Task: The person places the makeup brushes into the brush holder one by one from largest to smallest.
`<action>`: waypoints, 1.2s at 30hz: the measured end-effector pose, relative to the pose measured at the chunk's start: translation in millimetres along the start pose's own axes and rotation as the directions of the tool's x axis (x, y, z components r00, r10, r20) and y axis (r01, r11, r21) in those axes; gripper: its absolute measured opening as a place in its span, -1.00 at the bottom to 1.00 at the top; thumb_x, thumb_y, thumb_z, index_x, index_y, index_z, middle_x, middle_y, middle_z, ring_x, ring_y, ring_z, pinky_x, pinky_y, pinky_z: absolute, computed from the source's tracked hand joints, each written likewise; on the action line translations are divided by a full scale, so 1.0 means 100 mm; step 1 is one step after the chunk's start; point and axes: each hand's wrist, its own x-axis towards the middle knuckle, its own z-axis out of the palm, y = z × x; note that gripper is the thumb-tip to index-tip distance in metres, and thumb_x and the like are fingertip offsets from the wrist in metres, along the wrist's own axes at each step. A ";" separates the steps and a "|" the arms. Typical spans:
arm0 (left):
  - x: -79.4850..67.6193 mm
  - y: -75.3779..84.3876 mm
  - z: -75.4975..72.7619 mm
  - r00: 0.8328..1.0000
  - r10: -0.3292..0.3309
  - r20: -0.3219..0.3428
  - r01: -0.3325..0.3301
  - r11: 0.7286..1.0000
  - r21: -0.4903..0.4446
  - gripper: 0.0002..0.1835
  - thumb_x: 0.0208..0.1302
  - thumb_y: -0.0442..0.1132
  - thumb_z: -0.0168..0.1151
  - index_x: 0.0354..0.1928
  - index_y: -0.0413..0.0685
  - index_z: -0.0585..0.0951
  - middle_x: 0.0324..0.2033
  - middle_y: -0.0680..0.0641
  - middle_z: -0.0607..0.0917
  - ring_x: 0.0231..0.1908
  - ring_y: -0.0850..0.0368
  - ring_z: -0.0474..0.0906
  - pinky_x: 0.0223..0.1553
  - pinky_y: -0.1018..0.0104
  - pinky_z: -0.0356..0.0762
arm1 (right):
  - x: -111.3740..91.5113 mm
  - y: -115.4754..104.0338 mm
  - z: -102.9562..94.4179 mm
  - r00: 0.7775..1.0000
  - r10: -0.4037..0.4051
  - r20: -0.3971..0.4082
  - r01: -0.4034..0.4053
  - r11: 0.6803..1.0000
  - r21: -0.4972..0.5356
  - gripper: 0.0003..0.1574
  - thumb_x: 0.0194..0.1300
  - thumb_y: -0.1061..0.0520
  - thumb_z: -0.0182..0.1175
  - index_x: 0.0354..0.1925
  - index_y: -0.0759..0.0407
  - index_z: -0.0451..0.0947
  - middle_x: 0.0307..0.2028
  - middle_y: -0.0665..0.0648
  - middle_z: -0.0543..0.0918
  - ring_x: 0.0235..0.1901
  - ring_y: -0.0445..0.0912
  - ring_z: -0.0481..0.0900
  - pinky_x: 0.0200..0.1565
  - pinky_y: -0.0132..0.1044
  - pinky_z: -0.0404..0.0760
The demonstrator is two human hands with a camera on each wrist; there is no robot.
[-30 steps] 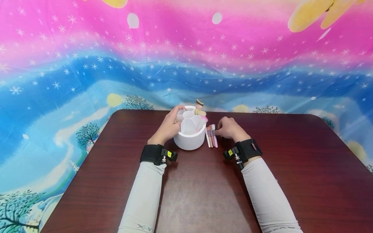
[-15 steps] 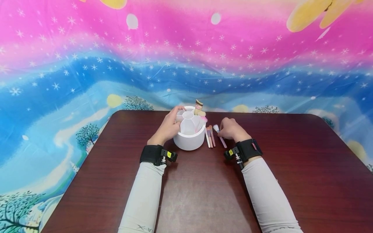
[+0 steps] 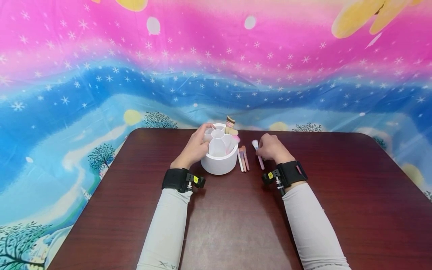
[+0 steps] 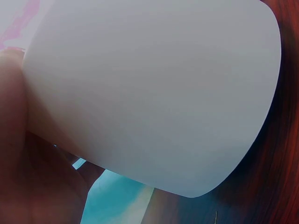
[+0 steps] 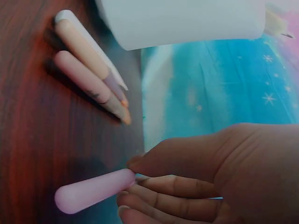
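Observation:
My left hand (image 3: 193, 148) grips the left rim of a white round organizer (image 3: 219, 165), thumb inside the wall. The organizer has several compartments around a central ring; its outer wall (image 4: 154, 93) fills most of the left wrist view. My right hand (image 3: 272, 148) pinches a makeup brush (image 3: 261, 162) between thumb and fingers. This brush has pale bristles and a pink handle (image 5: 93, 192), whose rounded end points out of the grip close over the table. Between the organizer and my right hand, 3 more makeup brushes (image 5: 84, 79) lie side by side on the table.
Beige-topped and pink-topped items (image 3: 231, 124) stick up from the organizer's right rear side. The dark red-brown wooden table (image 3: 222, 225) ends at a back edge just behind the organizer. A colourful printed cloth (image 3: 216, 56) hangs behind it.
My right hand has drawn the pink-handled brush away from the other brushes, to the right, and the brush has tilted. My left hand stays on the organizer.

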 end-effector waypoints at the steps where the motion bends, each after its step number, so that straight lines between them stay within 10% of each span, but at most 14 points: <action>1: 0.00 0.00 0.00 1.000 -0.001 -0.001 0.001 1.000 -0.001 -0.44 0.11 -0.54 -0.07 0.10 0.18 0.32 0.19 0.03 0.35 0.18 0.23 0.17 0.17 -0.01 0.20 | -0.01 0.00 -0.02 1.000 -0.005 -0.013 0.005 1.000 0.000 -0.65 0.20 0.21 0.13 -0.70 0.19 0.49 -0.73 0.12 0.53 -0.66 0.00 0.49 -0.57 -0.25 0.39; 23: -0.02 0.00 -0.01 1.000 0.000 0.004 0.000 1.000 0.005 -0.43 0.11 -0.53 -0.07 0.15 0.13 0.30 0.22 0.00 0.33 0.18 0.20 0.18 0.17 0.00 0.21 | -0.36 -0.35 -0.49 0.937 -0.140 -0.321 0.203 0.964 0.171 -0.86 0.20 0.15 0.21 -0.33 0.23 0.59 -0.48 0.15 0.66 -0.52 -0.09 0.59 -0.28 -0.10 0.51; 36: -0.01 0.01 -0.01 1.000 0.006 -0.001 -0.006 1.000 0.002 -0.43 0.11 -0.53 -0.06 0.14 0.14 0.31 0.21 0.00 0.34 0.19 0.19 0.17 0.17 -0.01 0.21 | -0.58 -0.59 -0.61 0.871 -0.247 -0.425 0.413 0.836 0.361 -0.88 0.15 0.22 0.28 -0.31 0.23 0.56 -0.41 0.16 0.67 -0.44 -0.06 0.63 -0.40 -0.29 0.61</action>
